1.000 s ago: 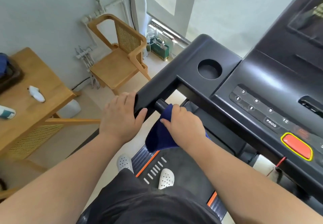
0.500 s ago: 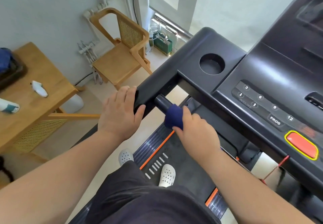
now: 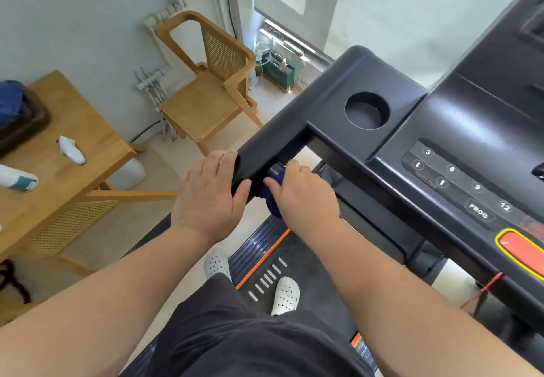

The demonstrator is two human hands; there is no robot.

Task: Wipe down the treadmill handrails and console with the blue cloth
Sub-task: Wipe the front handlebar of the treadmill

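Observation:
The black treadmill console point(image 3: 459, 129) fills the right side, with a round cup holder point(image 3: 367, 110), button pad and red stop button point(image 3: 522, 251). Its left handrail point(image 3: 273, 141) runs down toward me. My left hand point(image 3: 210, 194) grips the handrail's end, fingers over the top and thumb underneath. My right hand point(image 3: 301, 192) grips the blue cloth point(image 3: 269, 192) wrapped round a short black inner grip bar point(image 3: 276, 168) just right of the handrail; most of the cloth is hidden under my palm.
A wooden table point(image 3: 76, 153) at left holds a white spray bottle point(image 3: 71, 150), a can and a dark tray. A wooden cane chair point(image 3: 206, 97) stands by the wall. My white shoes point(image 3: 284, 295) stand on the treadmill belt.
My right hand slid the cloth up the inner grip bar toward the console, after sliding down it half a second before. My left hand kept its hold on the handrail.

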